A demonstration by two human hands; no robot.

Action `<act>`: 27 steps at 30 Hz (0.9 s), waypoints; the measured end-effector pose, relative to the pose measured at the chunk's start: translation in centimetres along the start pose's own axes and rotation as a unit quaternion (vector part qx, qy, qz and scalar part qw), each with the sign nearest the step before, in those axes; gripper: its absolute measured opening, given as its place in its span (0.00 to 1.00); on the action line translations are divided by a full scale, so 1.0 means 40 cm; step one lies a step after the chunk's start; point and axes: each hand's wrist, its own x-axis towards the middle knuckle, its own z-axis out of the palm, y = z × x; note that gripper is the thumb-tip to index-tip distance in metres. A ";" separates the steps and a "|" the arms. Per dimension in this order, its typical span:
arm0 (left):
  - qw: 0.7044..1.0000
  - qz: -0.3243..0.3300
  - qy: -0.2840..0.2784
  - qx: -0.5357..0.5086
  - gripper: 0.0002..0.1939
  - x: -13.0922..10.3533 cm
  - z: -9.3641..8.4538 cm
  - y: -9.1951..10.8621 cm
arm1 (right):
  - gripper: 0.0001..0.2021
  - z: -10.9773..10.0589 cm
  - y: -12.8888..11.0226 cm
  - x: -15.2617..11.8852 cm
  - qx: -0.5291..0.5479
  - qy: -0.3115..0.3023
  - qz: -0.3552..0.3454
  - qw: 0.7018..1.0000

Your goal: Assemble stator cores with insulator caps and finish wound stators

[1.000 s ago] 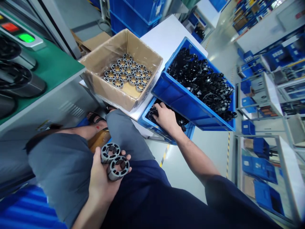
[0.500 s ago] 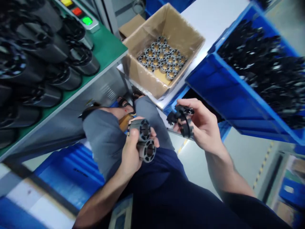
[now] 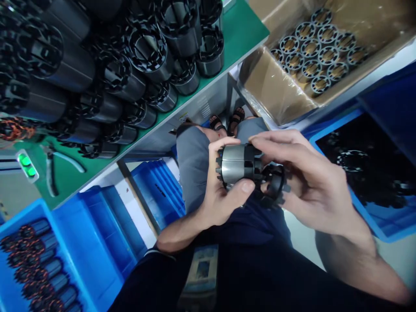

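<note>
Low in front of my body, my left hand is wrapped round a silver motor stator core lying on its side. Black toothed plastic shows at the core's left end, and a black plastic end ring sits at its right end. The second core from before is mostly hidden by the hand. The fingertips of my right hand touch the top of that end ring. Lower in the same hand, against the palm, is another black toothed plastic end ring, tilted and close to the core.
Stator cores with black end rings are stacked on the green bench, beside pliers. A cardboard box holds bare cores. Blue bins stand right and left; wound stators lie in the left one.
My hands have come together; the black rings in my right hand are now against the core in my left. The view has turned left, showing more of the bench and left bin.
</note>
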 end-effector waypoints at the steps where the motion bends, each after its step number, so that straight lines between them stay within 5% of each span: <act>1: 1.000 0.003 -0.004 -0.010 0.31 0.001 0.000 -0.001 | 0.36 0.007 0.001 -0.001 0.004 0.004 -0.001 1.000; 9: 0.999 0.043 0.004 -0.026 0.30 0.005 -0.024 -0.022 | 0.48 0.057 0.011 -0.010 0.082 0.074 0.011 0.994; 19: 0.998 0.056 0.013 -0.034 0.41 -0.005 -0.031 -0.037 | 0.36 0.076 0.001 -0.004 0.091 0.082 0.014 0.992; 24: 1.000 0.005 0.019 -0.012 0.38 -0.018 -0.044 -0.022 | 0.43 0.090 -0.005 -0.011 0.083 0.094 0.044 0.991; 27: 0.999 0.008 0.035 -0.024 0.37 -0.022 -0.041 -0.022 | 0.39 0.087 -0.009 -0.016 0.051 0.073 0.029 0.996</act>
